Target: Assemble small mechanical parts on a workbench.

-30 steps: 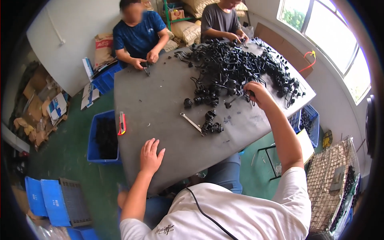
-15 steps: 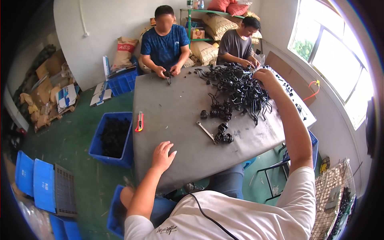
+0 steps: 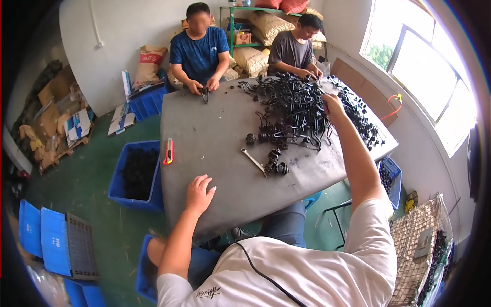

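My right hand (image 3: 333,104) reaches to the right part of a heap of black bent rods with knobbed ends (image 3: 299,105) on the table. Its fingers are curled at the heap; whatever is between them is hidden. Over the near left part of the table is my left hand (image 3: 199,194), fingers stretched out and nothing in it. In front of the heap sit several black ribbed rubber-looking parts (image 3: 276,162). A combination wrench (image 3: 254,161) lies beside them. Farther left is a red utility knife (image 3: 169,152).
Across the grey table (image 3: 204,130), two people (image 3: 199,53) (image 3: 296,48) handle black parts. A blue crate (image 3: 134,174) of black pieces stands at the table's left side. Another blue crate (image 3: 391,179) stands right, near a wire basket (image 3: 419,245).
My right hand has come slightly nearer along the heap, its fingers lower. The whole view has shifted a little. My left hand stays outstretched over the table.
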`<move>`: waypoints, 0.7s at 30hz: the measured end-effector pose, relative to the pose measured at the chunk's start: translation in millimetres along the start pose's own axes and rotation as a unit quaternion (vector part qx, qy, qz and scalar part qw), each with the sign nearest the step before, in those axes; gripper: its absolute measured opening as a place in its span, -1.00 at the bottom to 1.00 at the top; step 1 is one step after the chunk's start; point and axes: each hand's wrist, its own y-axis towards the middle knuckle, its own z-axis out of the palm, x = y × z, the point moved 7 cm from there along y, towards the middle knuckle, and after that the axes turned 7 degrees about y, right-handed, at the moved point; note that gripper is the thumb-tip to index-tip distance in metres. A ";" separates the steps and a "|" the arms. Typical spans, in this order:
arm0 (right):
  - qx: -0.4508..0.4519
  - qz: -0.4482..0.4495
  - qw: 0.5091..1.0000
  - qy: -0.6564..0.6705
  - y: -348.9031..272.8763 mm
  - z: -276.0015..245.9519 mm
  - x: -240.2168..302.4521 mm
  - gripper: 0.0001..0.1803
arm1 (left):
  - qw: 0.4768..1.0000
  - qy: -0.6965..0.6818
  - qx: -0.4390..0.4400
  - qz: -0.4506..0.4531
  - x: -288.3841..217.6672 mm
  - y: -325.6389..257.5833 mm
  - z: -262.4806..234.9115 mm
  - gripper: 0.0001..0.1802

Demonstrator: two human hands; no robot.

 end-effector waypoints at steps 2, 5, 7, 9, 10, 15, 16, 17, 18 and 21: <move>0.088 -0.058 0.988 -0.114 -36.5 50.8 35.6 -0.79 | 0.997 -0.056 0.008 -0.061 11.1 -1.7 -1.0 -0.53; 0.243 -0.183 0.919 -0.251 -139.0 126.9 62.0 -0.80 | 0.954 -0.243 -0.011 -0.177 3.8 3.7 -10.4 -0.44; 0.323 -0.291 0.860 -0.268 -199.0 172.2 38.9 -0.83 | 0.884 -0.402 -0.034 -0.235 -4.5 14.1 -13.0 -0.36; 0.384 -0.286 0.850 -0.219 -244.8 209.1 -5.0 -0.81 | 0.830 -0.497 0.023 -0.253 -21.7 24.2 -3.1 -0.35; 0.413 -0.305 0.837 -0.189 -262.0 221.7 -26.0 -0.80 | 0.762 -0.585 0.080 -0.264 -40.2 26.4 3.9 -0.34; 0.478 -0.215 0.834 -0.171 -305.5 260.0 -81.6 -0.48 | 0.701 -0.595 0.009 -0.393 -42.4 -6.3 -4.0 -0.75; 0.483 -0.215 0.832 -0.166 -299.8 258.5 -85.4 -0.48 | 0.703 -0.591 0.004 -0.397 -32.6 -13.0 -0.6 -0.75; 0.421 -0.247 0.851 -0.193 -280.7 251.5 -88.8 -0.47 | 0.728 -0.553 -0.015 -0.406 -18.2 -20.3 -0.1 -0.75; 0.354 -0.275 0.866 -0.221 -258.5 238.7 -94.8 -0.46 | 0.750 -0.516 -0.031 -0.414 -8.8 -25.3 0.6 -0.74; 0.099 -0.355 0.864 -0.344 -178.4 178.1 -103.9 -0.54 | 0.739 -0.524 -0.088 -0.415 4.5 -16.8 -2.7 -0.76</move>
